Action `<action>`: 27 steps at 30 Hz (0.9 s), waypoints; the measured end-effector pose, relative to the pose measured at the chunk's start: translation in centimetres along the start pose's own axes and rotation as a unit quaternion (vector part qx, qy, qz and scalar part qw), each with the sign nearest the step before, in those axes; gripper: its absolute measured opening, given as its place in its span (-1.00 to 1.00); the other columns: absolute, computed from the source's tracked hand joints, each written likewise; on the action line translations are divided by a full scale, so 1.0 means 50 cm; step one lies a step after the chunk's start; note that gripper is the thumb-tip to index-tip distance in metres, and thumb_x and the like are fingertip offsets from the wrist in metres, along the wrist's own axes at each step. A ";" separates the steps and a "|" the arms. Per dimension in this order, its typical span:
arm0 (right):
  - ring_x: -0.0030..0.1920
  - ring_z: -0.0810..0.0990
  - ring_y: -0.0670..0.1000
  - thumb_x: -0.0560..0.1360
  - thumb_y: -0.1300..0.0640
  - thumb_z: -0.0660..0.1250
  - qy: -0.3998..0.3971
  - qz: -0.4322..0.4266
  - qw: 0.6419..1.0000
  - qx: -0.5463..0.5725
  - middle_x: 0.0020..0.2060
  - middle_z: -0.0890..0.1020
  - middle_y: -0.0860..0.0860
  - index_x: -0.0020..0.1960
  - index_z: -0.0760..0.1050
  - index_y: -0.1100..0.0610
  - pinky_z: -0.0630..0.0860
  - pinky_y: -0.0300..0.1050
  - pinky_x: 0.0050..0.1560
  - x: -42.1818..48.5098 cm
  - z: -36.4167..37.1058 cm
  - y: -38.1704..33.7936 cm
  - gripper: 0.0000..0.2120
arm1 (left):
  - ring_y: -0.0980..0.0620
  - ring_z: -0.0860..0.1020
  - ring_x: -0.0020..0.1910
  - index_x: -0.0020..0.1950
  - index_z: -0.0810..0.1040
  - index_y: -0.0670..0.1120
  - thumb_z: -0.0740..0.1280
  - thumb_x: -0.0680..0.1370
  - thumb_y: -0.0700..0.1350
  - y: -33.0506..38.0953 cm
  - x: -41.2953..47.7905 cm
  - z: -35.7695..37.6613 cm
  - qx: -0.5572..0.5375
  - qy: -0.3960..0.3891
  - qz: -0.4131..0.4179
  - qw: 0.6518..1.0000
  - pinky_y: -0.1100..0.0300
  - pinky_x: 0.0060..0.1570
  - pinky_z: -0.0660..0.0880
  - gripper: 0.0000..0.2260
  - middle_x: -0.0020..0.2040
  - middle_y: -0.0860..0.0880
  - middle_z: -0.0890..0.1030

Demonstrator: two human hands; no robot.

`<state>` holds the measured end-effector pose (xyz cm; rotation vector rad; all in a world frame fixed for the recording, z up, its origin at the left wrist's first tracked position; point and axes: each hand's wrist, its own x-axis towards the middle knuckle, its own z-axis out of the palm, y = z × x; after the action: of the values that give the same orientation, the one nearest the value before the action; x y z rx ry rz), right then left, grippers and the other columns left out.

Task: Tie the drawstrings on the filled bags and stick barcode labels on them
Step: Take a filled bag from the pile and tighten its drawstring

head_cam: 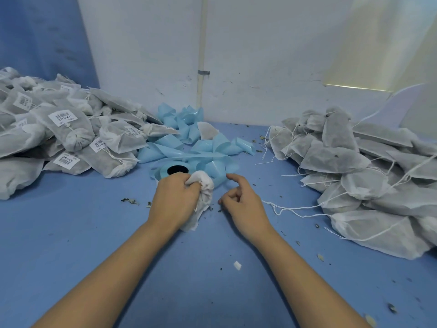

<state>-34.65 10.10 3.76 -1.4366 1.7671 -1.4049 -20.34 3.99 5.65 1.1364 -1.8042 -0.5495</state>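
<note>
The bags [343,159] look like thin, matt non-woven cloth, a bit see-through, with skinny white cord strings [293,207]. The labels [62,117] are matt white paper, the blue backing strip [220,143] is smooth and glossy, the surface [71,233] is matt blue, and the wall [260,55] is scuffed matt paint.

Grey-white bags [354,162], pale-blue backing strip [189,140], blue table [71,233], black-barred white labels [62,117].

Much of the bag [203,185] behind left hand [176,197]
</note>
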 end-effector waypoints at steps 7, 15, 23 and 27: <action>-0.21 0.51 -0.24 0.52 0.25 0.32 0.038 -0.014 0.999 0.002 -0.03 0.55 -0.10 0.09 0.42 0.09 0.40 -0.47 -0.19 -0.001 -0.001 -0.004 -0.82 | 0.31 0.46 -0.32 -0.26 0.54 0.01 0.18 0.46 -0.40 0.013 -0.013 -0.010 -0.211 -0.124 -0.002 0.969 0.49 -0.27 0.34 -0.66 -0.34 0.24 0.53; 0.06 0.56 -0.11 0.55 0.27 0.27 0.053 -0.017 0.996 0.072 0.08 0.58 -0.05 0.13 0.49 -0.06 0.53 -0.20 0.06 -0.012 -0.008 -0.020 -0.73 | 0.22 0.52 -0.28 -0.07 0.63 -0.16 0.20 0.26 -0.21 0.044 -0.032 -0.001 -0.305 -0.203 -0.035 0.930 0.42 -0.25 0.42 -0.68 -0.29 0.09 0.60; -0.15 0.56 -0.29 0.56 0.21 0.30 0.068 -0.027 0.992 0.105 -0.15 0.63 -0.15 -0.04 0.54 0.01 0.48 -0.36 -0.07 -0.010 -0.010 -0.019 -0.88 | 0.11 0.46 -0.29 -0.06 0.59 -0.26 0.21 0.27 -0.19 0.041 -0.031 0.001 -0.290 -0.207 -0.043 0.933 0.35 -0.29 0.41 -0.68 -0.29 -0.04 0.54; -0.16 0.57 -0.30 0.56 0.21 0.31 0.076 -0.032 0.990 0.111 -0.18 0.63 -0.17 -0.09 0.53 -0.04 0.49 -0.38 -0.09 -0.010 -0.013 -0.020 -0.84 | 0.15 0.44 -0.34 -0.07 0.59 -0.26 0.20 0.27 -0.19 0.041 -0.030 0.001 -0.286 -0.206 -0.046 0.935 0.38 -0.34 0.39 -0.68 -0.34 0.01 0.52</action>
<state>-34.56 10.87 4.80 -1.3099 1.6043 -1.7254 -21.12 6.27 6.48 0.7319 -1.7546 -1.3513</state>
